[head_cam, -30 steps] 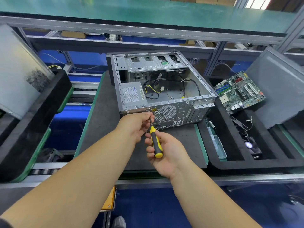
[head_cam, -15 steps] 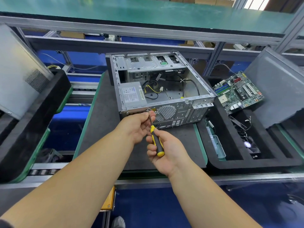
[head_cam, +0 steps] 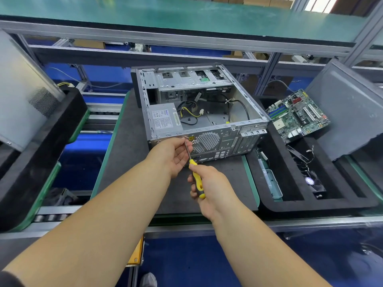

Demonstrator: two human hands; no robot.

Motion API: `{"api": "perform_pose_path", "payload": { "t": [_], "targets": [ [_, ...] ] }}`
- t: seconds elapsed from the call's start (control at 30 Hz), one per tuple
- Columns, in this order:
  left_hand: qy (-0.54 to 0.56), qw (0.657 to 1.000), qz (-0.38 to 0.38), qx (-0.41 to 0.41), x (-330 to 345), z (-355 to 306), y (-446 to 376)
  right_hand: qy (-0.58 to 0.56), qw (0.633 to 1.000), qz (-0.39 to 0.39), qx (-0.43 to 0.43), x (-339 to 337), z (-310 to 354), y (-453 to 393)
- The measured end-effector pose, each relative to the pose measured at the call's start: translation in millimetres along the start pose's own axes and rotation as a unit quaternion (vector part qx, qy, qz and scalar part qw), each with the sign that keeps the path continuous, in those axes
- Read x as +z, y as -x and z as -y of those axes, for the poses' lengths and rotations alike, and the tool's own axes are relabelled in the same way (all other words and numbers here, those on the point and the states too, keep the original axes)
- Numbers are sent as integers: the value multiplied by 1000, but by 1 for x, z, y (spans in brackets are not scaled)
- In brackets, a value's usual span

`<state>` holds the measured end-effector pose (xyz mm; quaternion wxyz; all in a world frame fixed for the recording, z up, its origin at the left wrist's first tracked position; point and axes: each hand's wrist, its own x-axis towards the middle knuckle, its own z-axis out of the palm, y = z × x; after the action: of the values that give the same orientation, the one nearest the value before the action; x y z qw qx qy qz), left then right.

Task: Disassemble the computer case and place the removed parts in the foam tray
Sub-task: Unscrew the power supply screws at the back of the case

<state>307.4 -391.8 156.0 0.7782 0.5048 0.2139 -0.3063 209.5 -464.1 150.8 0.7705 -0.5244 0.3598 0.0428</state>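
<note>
A green-topped bench with an aluminium frame (head_cam: 186, 15) spans the far side, with blue floor showing below the conveyor rails. In front of it a dark grey mat with green edging (head_cam: 128, 154) carries the open grey sheet-metal computer case (head_cam: 207, 112), which lies on its side near the mat's middle with its side panel off and its perforated rear face toward the person. Inside, a silver boxed power supply with a white label (head_cam: 165, 121) sits in the near-left corner, black and yellow cables (head_cam: 189, 114) loop across the bare floor of the case, and drive bays fill the far end.

To the right, just beside the mat, a black foam tray with deep compartments (head_cam: 275, 166) holds a green motherboard (head_cam: 298, 114) leaning at its far end, a small black fan (head_cam: 313, 182) and a pale clear plastic part (head_cam: 271, 181); a large grey metal panel (head_cam: 348, 108) leans at its right side. On the left, another black foam tray (head_cam: 41, 146) holds a pale grey perforated panel (head_cam: 22, 98).

The left hand (head_cam: 173, 154) steadies the shaft of a yellow-and-black-handled screwdriver (head_cam: 195, 177) between its fingertips, by the case's upper rear edge. The right hand (head_cam: 211, 183) is wrapped round the handle, the tip set at that rear edge above the round vent.
</note>
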Motion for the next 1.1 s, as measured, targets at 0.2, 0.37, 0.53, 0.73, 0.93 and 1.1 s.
{"api": "perform_pose_path", "payload": {
  "t": [0.2, 0.37, 0.53, 0.73, 0.93, 1.1],
  "targets": [
    [10, 1000, -1, -9, 1, -1, -1, 73, 995, -12, -67, -6, -3, 0],
    [5, 1000, -4, -7, 1, -2, -1, 90, 990, -17, -103, -11, -5, 1],
    [-5, 1000, -5, 5, 1, 0, -2, 73, 991, -21, -109, -10, -1, 1],
    [-2, 1000, -1, 12, -1, 2, -3, 61, 993, -10, -101, -9, -2, 3],
    [5, 1000, 9, 14, -2, 2, 0, 29, 997, 22, -67, -11, -2, 5],
    [-21, 999, 36, 34, -3, 7, 1, 136, 988, 39, -64, -21, -7, 3]
  ]
}}
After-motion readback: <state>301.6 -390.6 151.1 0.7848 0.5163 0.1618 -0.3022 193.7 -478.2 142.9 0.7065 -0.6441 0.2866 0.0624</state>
